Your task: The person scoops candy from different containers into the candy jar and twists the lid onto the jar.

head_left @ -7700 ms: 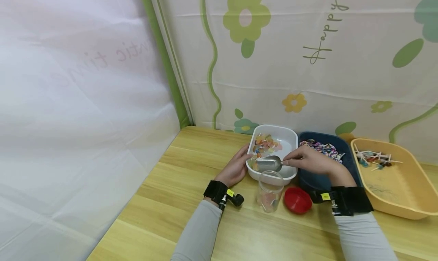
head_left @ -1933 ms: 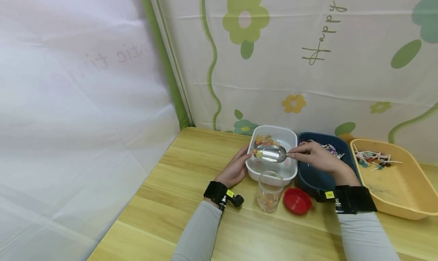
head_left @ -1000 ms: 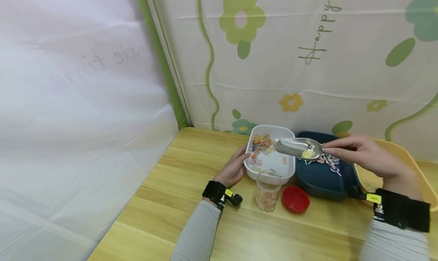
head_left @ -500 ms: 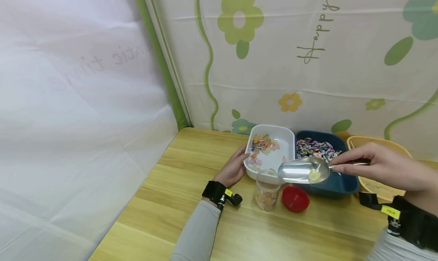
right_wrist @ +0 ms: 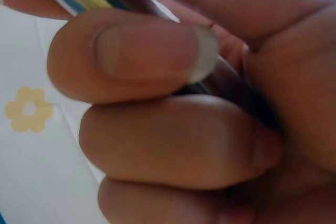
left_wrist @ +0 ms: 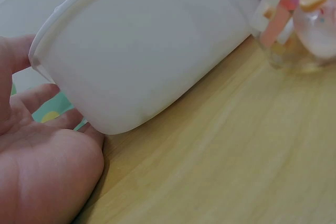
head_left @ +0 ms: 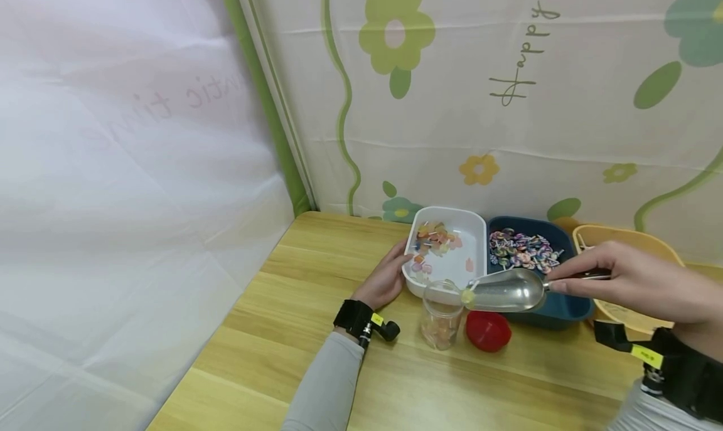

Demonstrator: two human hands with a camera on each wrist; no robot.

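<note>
My right hand (head_left: pixel 632 280) grips the handle of a metal scoop (head_left: pixel 508 291), its fingers curled round it in the right wrist view. A yellow lollipop (head_left: pixel 467 298) lies at the scoop's lip, right at the rim of a clear plastic cup (head_left: pixel 442 330). Candies in orange, pink and white fill the cup's lower part, seen close in the left wrist view. My left hand (head_left: pixel 381 282) holds the left wall of a white tub (head_left: pixel 477 249), thumb at the rim. Small fruit-coloured lollipops (head_left: pixel 435 236) lie mostly in that tub's left half.
Right of the white tub stands a dark blue tub (head_left: pixel 570 305) with swirl lollipops (head_left: pixel 522 249). Farther right, a yellow tub (head_left: pixel 649 236) is partly behind my right hand. A red lid (head_left: pixel 488 332) lies beside the cup on the wooden table (head_left: pixel 440 393). A printed curtain hangs behind.
My right hand has moved the scoop from above the white tub rightward, then down to the cup. The yellow lollipop has slid from the scoop's back to its lip. My left hand stays put.
</note>
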